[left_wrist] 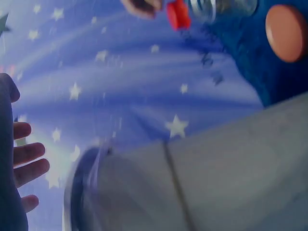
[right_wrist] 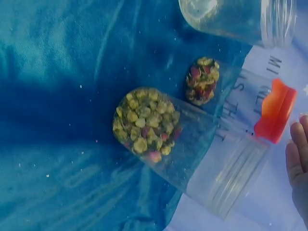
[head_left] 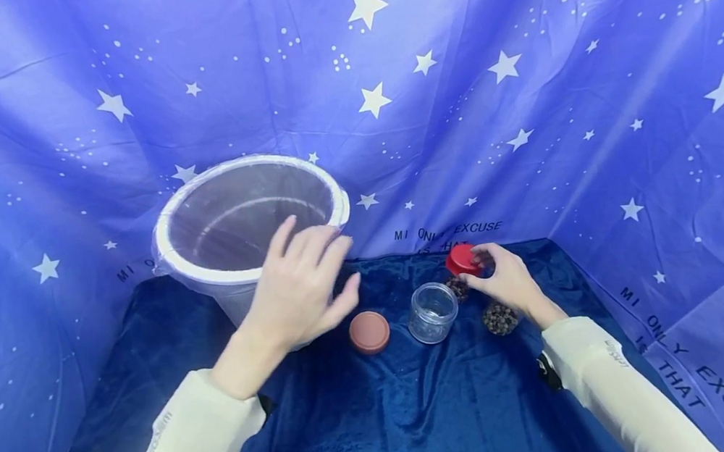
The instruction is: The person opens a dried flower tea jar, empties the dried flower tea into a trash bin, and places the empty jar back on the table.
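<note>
My left hand (head_left: pixel 299 286) hovers with fingers spread over the near right side of a large white-rimmed bin (head_left: pixel 176 262), holding nothing. My right hand (head_left: pixel 505 283) is beside the red lid (head_left: pixel 462 260) of a jar of dried flowers (right_wrist: pixel 203 82); in the right wrist view, its fingers (right_wrist: pixel 296 154) look apart from the lid. In front of that jar stands a lidless clear jar (right_wrist: pixel 147 122), partly filled with dried yellow buds and a few pink ones. An empty-looking clear jar (head_left: pixel 432 314) stands to their left.
A round pinkish-brown lid (head_left: pixel 369 332) lies on the dark blue cloth (head_left: pixel 381 421) between bin and jars. Blue star-printed curtains (head_left: pixel 294 65) enclose the back and sides. A clear plastic liner covers the bin's rim.
</note>
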Motion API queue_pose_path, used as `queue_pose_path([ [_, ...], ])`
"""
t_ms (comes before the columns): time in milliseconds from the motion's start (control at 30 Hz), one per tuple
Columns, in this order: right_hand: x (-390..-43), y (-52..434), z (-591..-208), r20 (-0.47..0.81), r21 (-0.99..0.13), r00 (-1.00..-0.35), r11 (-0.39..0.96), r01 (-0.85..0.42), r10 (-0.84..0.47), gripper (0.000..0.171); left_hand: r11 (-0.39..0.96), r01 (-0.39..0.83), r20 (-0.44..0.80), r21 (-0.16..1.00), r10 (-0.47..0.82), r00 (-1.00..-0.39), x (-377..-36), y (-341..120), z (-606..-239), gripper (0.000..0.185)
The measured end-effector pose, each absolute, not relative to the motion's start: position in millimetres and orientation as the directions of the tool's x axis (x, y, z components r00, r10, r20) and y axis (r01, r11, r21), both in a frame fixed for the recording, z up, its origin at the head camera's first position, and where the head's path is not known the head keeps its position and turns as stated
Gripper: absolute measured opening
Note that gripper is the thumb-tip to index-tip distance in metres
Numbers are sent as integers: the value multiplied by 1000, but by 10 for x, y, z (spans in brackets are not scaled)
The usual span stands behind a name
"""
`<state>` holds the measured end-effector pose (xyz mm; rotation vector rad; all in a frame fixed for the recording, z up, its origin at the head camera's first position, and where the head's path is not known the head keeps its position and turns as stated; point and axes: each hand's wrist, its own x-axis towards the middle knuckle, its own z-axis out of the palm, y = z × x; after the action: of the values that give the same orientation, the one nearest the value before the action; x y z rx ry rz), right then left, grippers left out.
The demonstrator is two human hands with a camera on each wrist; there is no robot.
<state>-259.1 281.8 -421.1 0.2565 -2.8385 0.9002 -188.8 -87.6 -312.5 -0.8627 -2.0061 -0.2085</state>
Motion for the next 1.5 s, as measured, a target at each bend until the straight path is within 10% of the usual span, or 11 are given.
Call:
queue_pose_path([
  [567,-2684,2915,-4214,135,-535,-983,826,-176,-122,63,693,647,643,-318,659,-390,-1842,-448,-3801,38],
  [1067,-2751,2982,-4156,21,-493,-992,862,-117,-123,76,733,679,591,-37,564,-577,-1845,-385,-4134,38],
  [1500,-2833,2823,-4284,-60,-443,-992,893,-75,-113,96,810,476,319,342,376,-870,-1942,-362,-4473,37],
])
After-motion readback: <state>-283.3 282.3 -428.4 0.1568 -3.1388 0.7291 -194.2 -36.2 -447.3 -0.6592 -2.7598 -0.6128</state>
